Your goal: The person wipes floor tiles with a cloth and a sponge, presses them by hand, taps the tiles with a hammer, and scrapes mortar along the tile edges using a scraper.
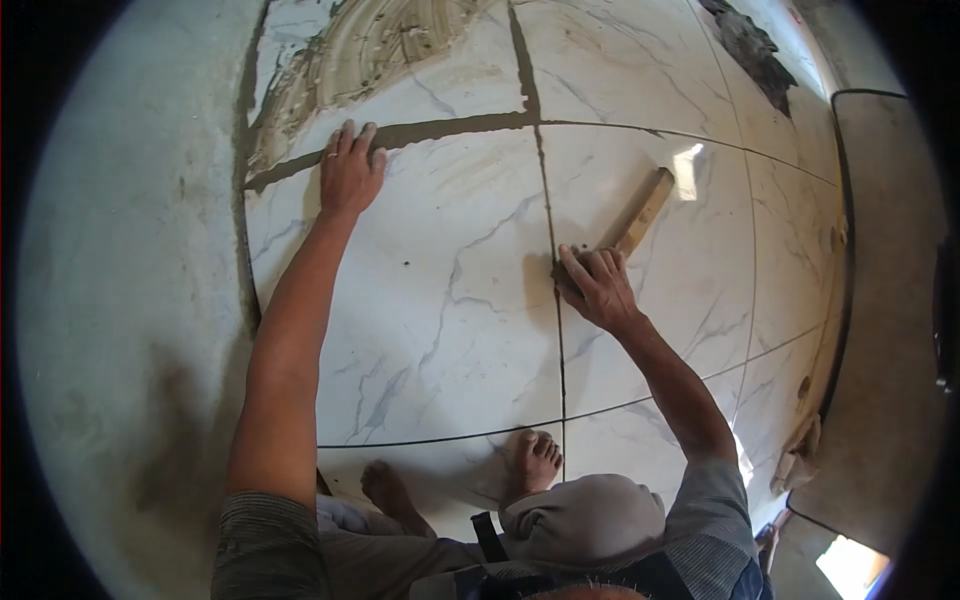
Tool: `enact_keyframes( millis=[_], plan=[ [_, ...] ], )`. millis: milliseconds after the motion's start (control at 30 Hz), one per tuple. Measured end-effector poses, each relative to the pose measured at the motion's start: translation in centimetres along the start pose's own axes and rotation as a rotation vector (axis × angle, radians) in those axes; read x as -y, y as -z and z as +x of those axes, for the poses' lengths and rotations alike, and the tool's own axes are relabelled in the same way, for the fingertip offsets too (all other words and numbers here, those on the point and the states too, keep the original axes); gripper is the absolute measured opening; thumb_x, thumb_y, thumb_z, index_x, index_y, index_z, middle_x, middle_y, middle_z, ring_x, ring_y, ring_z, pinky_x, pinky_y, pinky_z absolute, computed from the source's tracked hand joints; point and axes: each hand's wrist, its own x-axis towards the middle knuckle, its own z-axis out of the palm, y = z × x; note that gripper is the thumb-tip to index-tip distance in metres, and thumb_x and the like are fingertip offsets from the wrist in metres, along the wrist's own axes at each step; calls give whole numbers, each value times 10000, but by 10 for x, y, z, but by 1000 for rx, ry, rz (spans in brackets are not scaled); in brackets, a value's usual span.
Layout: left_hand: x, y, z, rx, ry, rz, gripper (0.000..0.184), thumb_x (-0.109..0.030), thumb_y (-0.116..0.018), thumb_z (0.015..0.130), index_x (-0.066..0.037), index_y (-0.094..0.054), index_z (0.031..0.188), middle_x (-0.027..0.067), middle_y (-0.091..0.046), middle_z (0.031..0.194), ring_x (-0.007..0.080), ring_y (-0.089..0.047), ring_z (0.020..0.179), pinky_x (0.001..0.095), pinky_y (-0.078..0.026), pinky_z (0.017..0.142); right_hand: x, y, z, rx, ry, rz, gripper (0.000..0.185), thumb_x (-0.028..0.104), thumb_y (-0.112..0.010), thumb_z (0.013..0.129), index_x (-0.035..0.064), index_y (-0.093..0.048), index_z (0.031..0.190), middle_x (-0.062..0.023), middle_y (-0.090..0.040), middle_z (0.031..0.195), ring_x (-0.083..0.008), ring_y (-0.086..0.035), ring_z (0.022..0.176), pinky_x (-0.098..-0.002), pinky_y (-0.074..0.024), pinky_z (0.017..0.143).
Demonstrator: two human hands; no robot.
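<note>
My left hand (pixel 352 172) rests with its fingers apart on the far left edge of a large white marbled tile (pixel 440 270), its fingertips at a joint filled with grey mortar (pixel 455 127). On the right, my right hand (pixel 598 285) is at the dark joint between two tiles, its fingers bent round a small dark lump (pixel 568 278) that I cannot make out well. Just beyond that hand, a wooden stick (pixel 646 212) lies slanting on the neighbouring tile.
Wet mortar smears (pixel 370 50) cover a tile at the far left. A dark crumpled thing (pixel 750 50) lies at the far right. Bare concrete (pixel 130 250) runs along the left. My bare feet (pixel 537 460) stand at the near edge, and a crumpled cloth (pixel 797 455) lies at the right.
</note>
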Motion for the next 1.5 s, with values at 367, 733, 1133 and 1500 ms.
enact_keyframes(
  millis=[367,733,1133,1500],
  plan=[
    [60,52,59,395,197,-204,391,-261,-494,895,-105,-561,1247,216,-621,1119,370,-597,1039,436,-476,892,2,-4,2,-24,-30,26,598,201,-752,724,130,-554,1283,-127,-523,1022,-315,-507,966,-485,-391,930],
    [115,44,37,378,342,77,425,-313,-560,870,-61,-567,1212,229,-606,1151,363,-571,1095,467,-450,935,9,-9,1,25,-165,-56,760,269,-753,721,34,-413,1359,-180,-497,1207,-354,-461,1129,-580,-289,1022],
    [125,50,34,326,246,1,485,-346,-683,801,-139,-586,1229,206,-649,1055,355,-611,1026,457,-482,891,36,3,-9,109,-520,-47,593,229,-762,743,62,-514,1255,-208,-364,1386,-442,-507,1042,-476,-489,838],
    [123,72,42,382,280,-14,604,-346,-779,712,-101,-584,1228,173,-668,1032,325,-628,1019,430,-494,890,51,89,38,-459,-782,1171,588,172,-695,795,7,-439,1298,-86,-504,1136,-133,-503,882,-294,-427,735]
  ],
)
